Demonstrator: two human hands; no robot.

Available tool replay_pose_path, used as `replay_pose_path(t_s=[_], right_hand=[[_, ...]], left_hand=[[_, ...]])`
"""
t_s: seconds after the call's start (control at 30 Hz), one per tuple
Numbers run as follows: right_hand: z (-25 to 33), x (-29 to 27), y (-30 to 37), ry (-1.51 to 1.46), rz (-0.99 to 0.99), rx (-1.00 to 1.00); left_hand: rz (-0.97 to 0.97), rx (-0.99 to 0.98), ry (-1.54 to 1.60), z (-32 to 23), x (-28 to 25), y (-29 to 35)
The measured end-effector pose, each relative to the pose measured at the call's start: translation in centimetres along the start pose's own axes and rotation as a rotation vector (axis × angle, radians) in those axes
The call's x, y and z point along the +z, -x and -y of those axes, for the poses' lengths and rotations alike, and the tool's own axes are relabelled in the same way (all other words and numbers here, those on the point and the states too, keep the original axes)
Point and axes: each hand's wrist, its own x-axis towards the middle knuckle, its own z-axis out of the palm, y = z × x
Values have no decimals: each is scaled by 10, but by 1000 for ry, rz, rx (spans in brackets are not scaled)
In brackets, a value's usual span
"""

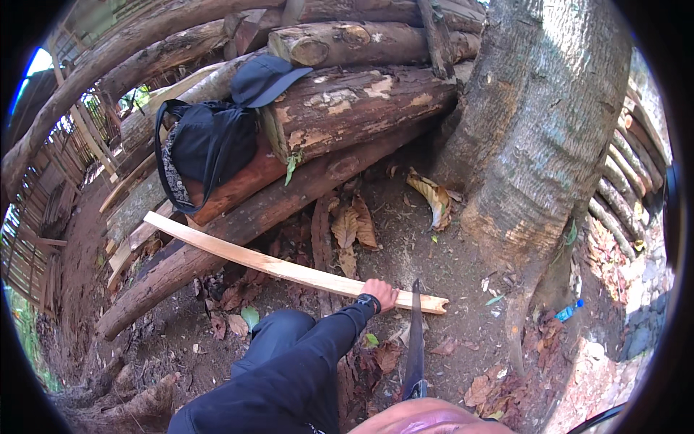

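Clock = my view, 12 at top. Left fingers, at 5 o'clock, closed round a pale wood strip near its 4 o'clock end. Strip runs long and slightly curved from there to a far end at 9 o'clock, in front of the lower log; can't tell if it touches it. Near end is notched. Dark band on my left wrist, sleeve coming in from 7.

Right hand is at the lower edge, between 5 and 6, mostly cut off; can't tell how its fingers stand. Blade extends from just above it, tip toward 12, crossing the strip in view just to the 3 o'clock side of my left fingers. Contact with the wood: can't tell.

My knee at 7. Black bag on the log pile at 10, dark cap against its top at 11. Tree trunk at 2, blue bottle on the ground at 4. Dry leaves around 12 of my left fingers.
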Motion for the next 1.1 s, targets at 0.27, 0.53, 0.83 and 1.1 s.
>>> replay_pose_path(t_s=[0.27,0.53,0.83,1.1], right_hand=[[35,106,-115,-210,133,-89],[32,98,-110,-225,129,-67],[35,90,-126,-217,127,-75],[23,50,-101,-108,142,2]], left_hand=[[-52,1,-16,2,8,3],[-35,-15,11,8,13,5],[-3,35,-43,2,3,6],[-7,13,-23,-1,10,9]])
